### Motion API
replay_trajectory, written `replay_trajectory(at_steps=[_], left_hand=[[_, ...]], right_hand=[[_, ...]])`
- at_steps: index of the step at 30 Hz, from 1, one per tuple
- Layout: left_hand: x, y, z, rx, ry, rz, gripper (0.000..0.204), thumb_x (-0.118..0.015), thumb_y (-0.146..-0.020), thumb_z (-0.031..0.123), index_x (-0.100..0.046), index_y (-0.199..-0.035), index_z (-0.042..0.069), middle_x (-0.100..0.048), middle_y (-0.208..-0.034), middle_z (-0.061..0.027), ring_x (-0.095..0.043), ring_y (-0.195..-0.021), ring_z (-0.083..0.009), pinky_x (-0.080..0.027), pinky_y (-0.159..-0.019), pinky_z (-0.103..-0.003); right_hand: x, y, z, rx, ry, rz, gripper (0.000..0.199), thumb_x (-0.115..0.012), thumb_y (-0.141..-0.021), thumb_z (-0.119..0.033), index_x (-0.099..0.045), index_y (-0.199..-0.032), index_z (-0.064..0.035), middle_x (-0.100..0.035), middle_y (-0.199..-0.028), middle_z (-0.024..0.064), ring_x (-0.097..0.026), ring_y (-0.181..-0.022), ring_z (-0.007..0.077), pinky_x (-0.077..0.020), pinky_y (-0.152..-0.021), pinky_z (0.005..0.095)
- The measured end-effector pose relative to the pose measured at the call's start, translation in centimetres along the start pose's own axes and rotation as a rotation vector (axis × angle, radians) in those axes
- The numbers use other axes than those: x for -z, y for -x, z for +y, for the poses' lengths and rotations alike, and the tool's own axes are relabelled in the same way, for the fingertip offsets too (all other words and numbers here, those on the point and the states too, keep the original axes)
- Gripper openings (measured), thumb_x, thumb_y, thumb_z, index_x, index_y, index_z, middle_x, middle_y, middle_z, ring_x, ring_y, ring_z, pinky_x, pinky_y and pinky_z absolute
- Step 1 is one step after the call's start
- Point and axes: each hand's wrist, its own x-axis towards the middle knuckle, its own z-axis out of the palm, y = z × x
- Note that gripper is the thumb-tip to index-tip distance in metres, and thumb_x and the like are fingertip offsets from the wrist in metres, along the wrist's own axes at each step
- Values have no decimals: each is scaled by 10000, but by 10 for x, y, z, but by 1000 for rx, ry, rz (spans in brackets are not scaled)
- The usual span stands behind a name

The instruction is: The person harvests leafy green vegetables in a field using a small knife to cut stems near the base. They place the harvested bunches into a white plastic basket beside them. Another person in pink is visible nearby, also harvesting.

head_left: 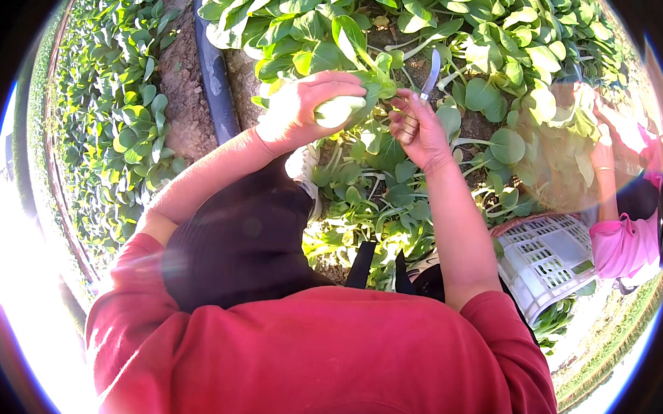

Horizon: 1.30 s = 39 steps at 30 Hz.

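My left hand point(303, 112) is wrapped round a head of bok choy point(339, 111), its pale base turned toward me and its green leaves pointing away to the right. Just right of it, my right hand point(422, 133) is closed round the wooden handle of a small knife point(432, 73). The knife's curved blade points up and away from me. My right fingertips are close to the leaves of the held bok choy; whether they touch it I cannot tell. Leafy bok choy plants point(491, 37) grow in the bed beyond both hands.
A dark hose or pipe point(213, 71) runs along the soil at left, with another leafy bed point(123, 119) past it. A white plastic crate point(545, 262) stands at right. Beside it, a co-worker in a pink sleeve point(622, 246) reaches toward leaves. Loose leaves lie between my feet.
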Motion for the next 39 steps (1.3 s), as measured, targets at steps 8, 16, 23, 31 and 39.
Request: replay_trajectory(at_steps=[8, 16, 23, 31, 39], left_hand=[[1, -3, -1, 103, 171, -153, 384, -745, -754, 65, -655, -1127, 74, -628, -1226, -101, -579, -1179, -260, -447, -1026, -381], [13, -37, 6, 536, 479, -67, 295, -716, -858, 112, -618, -1126, 37, -684, -1036, -27, -619, -969, -87, -494, -891, -276], [-12, -44, 3, 467, 551, -249, 459, -754, -849, 208, -570, -1234, 37, -668, -1096, -39, -601, -998, -102, -485, -908, -289], [-54, -12, -24, 612, 497, -109, 803, -865, -622, 411, -532, -1254, 44, -665, -1078, -146, -649, -977, -256, -509, -857, -355], [12, -49, -25, 291, -488, -530, 353, -747, -674, 142, -664, -1017, 139, -667, -951, -81, -683, -875, -266, -551, -709, -396]], right_hand=[[-11, 6, -15, 218, 56, 88, 347, -738, -841, -77, -563, -1140, -67, -582, -852, 18, -513, -643, 97, -373, -474, 198], [-32, 47, -64, 473, 783, 53, 386, -798, -764, -45, -617, -1104, -25, -650, -945, 12, -602, -866, 86, -500, -805, 240], [-54, 53, -55, 235, 474, -108, 319, -747, -794, -39, -624, -1089, -41, -605, -852, -15, -550, -712, 70, -419, -539, 196], [-70, 54, -12, 113, 72, -31, 396, -624, -934, -72, -477, -1298, -20, -593, -1128, 94, -637, -894, 162, -454, -565, 179], [-1, -13, -4, 145, 1188, 169, 420, -705, -878, -246, -525, -1194, -34, -655, -989, 92, -631, -842, 202, -504, -719, 318]])
